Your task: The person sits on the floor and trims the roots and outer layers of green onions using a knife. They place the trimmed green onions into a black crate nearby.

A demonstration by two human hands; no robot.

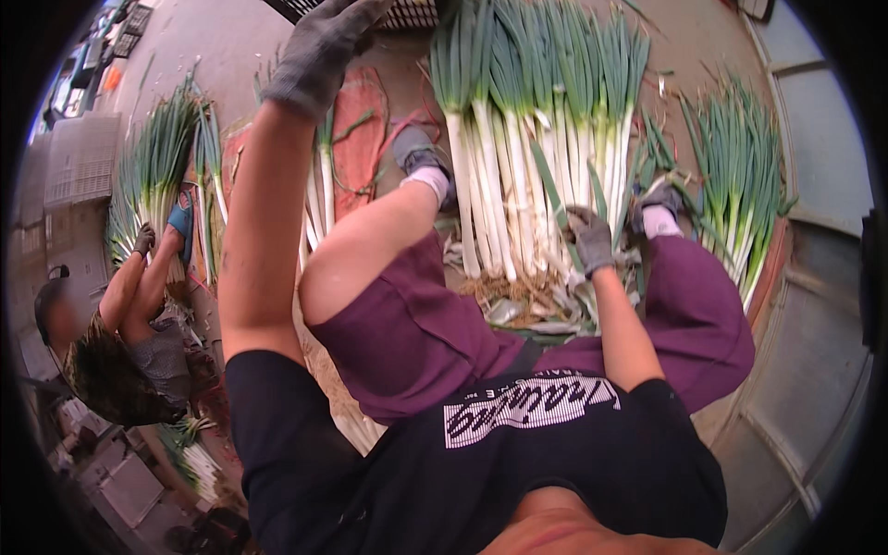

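My left hand (316, 59), in a grey work glove, is raised at the top beside a black plastic crate (411, 15); whether its fingers grip the crate cannot be told. Between my legs a wide row of long green onions (517, 166) lies on the ground, green tops away from me and roots towards me. At the row's lower right, my gloved right hand (590, 239) has its fingers curled on a long green leaf (553, 187). Loose roots and peeled husks (534, 295) lie beneath the root ends.
More green onions (739, 173) lie at the right by a metal wall (825, 132). Some white stalks (320, 187) and a red woven sack (357, 139) lie left of my foot. At the far left a co-worker (125, 368) sits by another pile of onions (156, 152), near stacked crates (82, 159).
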